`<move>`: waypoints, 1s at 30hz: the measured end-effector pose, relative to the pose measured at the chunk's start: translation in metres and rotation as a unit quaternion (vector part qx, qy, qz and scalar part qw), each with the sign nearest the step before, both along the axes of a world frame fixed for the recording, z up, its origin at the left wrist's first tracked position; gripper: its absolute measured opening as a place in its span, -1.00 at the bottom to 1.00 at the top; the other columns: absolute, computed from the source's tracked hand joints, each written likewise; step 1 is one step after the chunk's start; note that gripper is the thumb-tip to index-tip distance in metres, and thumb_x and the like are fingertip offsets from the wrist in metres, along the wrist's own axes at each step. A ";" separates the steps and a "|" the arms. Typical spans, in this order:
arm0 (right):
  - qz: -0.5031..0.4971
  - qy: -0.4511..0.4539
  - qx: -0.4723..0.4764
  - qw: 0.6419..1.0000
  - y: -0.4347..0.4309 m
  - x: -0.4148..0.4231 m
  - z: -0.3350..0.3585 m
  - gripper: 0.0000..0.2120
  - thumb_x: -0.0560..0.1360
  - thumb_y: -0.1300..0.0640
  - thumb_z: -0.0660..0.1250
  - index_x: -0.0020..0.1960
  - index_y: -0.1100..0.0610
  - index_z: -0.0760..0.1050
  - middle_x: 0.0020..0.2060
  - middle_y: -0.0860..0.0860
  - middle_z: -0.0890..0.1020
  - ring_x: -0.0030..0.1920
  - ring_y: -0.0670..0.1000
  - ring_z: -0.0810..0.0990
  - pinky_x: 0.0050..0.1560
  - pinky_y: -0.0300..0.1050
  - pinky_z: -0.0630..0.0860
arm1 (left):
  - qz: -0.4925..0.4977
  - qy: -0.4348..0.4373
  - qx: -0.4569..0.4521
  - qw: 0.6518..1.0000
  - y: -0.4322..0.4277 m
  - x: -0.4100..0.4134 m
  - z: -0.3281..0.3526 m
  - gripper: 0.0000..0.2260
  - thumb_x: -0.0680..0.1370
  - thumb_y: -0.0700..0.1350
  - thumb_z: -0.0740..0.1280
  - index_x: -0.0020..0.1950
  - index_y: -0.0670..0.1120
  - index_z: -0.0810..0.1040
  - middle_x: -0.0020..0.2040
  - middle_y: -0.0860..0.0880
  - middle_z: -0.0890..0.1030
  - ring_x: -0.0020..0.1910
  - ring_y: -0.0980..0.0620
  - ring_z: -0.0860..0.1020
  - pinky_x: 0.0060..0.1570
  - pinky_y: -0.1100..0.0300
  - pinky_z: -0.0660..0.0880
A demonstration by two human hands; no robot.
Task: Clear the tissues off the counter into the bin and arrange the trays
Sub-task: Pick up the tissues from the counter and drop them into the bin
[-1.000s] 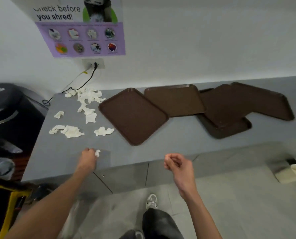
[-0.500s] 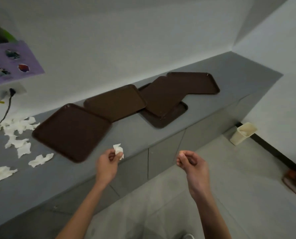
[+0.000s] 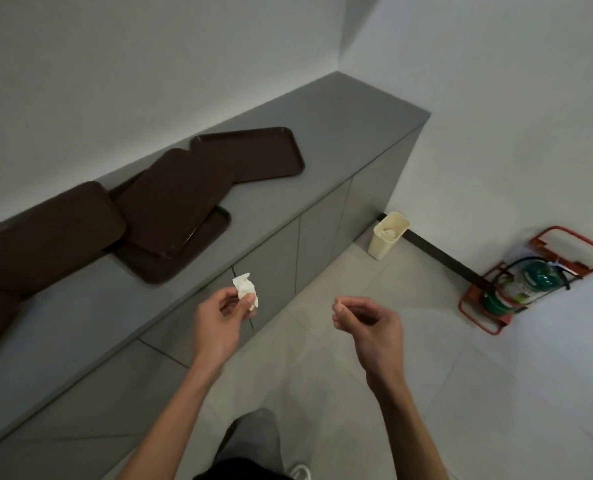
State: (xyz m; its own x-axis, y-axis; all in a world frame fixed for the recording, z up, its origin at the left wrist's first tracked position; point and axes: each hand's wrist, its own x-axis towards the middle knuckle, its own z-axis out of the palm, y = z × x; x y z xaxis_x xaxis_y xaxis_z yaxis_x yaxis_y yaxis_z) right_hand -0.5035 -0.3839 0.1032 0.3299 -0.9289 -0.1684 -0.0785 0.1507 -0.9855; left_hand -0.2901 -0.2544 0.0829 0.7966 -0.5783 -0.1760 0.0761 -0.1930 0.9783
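Head view: nearest, the left hand (image 3: pixel 219 323) hangs just off the front edge of the counter (image 3: pixel 340 133), its grip pinching a crumpled tissue (image 3: pixel 246 289) between thumb and fingers. The right hand (image 3: pixel 371 323) is level with it and well apart, grip clenched on nothing I can see. Open floor (image 3: pixel 322 358) runs from both hands to the cream bin (image 3: pixel 388 235) at the counter's far end. Overlapping brown trays (image 3: pixel 170 202) lie farther left. Half a second ago the bin sat smaller at the right, and the loose tissues and poster have since left view.
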 end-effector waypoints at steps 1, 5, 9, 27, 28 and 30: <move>-0.010 0.003 0.006 1.000 -0.018 -0.008 -0.002 -0.93 0.53 0.28 0.55 0.00 0.18 0.76 -0.19 0.12 0.78 -0.13 0.21 0.76 -0.02 0.03 0.74 | -0.011 0.003 0.002 1.000 -0.021 -0.006 0.000 -0.95 0.58 -0.21 0.46 0.04 -0.12 0.68 -0.08 -0.06 0.76 -0.08 -0.02 0.75 0.05 0.07 0.67; -0.045 0.025 0.016 0.999 -0.091 -0.032 -0.017 -0.92 0.54 0.24 0.55 0.03 0.14 0.75 -0.17 0.07 0.77 -0.13 0.10 0.77 -0.03 -0.04 0.74 | -0.055 0.000 0.029 0.998 -0.105 -0.019 -0.009 -0.94 0.57 -0.17 0.49 0.01 -0.04 0.67 -0.10 0.04 0.76 -0.08 0.04 0.74 0.05 0.12 0.65; -0.091 0.043 0.020 0.995 -0.174 -0.039 -0.033 -0.91 0.52 0.19 0.57 0.02 0.11 0.74 -0.18 0.04 0.77 -0.13 0.05 0.77 -0.03 -0.07 0.74 | -0.100 -0.006 0.049 0.994 -0.203 -0.018 -0.028 -0.95 0.57 -0.17 0.50 0.01 -0.07 0.68 -0.10 0.03 0.76 -0.09 0.07 0.74 0.04 0.19 0.64; -0.155 0.125 0.079 0.977 -0.556 -0.065 -0.085 -0.85 0.45 0.16 0.64 -0.01 0.03 0.75 -0.14 -0.01 0.78 -0.07 0.01 0.78 0.07 0.13 0.73 | -0.222 -0.023 0.105 0.969 -0.635 -0.030 -0.078 -0.87 0.53 -0.10 0.54 0.06 0.02 0.69 -0.08 0.10 0.75 -0.03 0.11 0.71 0.02 0.15 0.61; -0.148 0.131 0.085 0.977 -0.583 -0.066 -0.098 -0.84 0.44 0.16 0.64 -0.01 0.03 0.75 -0.13 -0.02 0.79 -0.06 0.01 0.78 0.08 0.13 0.73 | -0.213 -0.023 0.114 0.970 -0.658 -0.032 -0.087 -0.87 0.52 -0.11 0.54 0.04 0.04 0.69 -0.08 0.12 0.75 -0.04 0.14 0.71 -0.01 0.18 0.60; -0.127 0.144 0.090 0.977 -0.636 -0.066 -0.126 -0.83 0.45 0.18 0.63 0.00 0.03 0.74 -0.11 -0.04 0.79 -0.05 -0.01 0.78 0.09 0.11 0.73 | -0.197 -0.027 0.132 0.971 -0.703 -0.037 -0.105 -0.83 0.51 -0.11 0.55 0.01 0.13 0.66 -0.09 0.14 0.74 -0.06 0.20 0.70 -0.06 0.25 0.57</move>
